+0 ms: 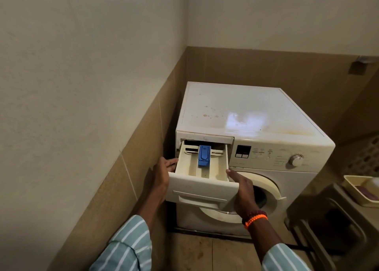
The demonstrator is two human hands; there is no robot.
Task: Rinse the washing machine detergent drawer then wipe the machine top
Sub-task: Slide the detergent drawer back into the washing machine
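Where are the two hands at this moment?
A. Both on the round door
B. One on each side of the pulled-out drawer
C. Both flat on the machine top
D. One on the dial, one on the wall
B: the left hand and right hand hold opposite sides of the pulled-out drawer.

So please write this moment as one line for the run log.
step: drawer removal | detergent drawer: pulled far out, rear still in slot | left hand: left side | right hand: right side | machine top: stained
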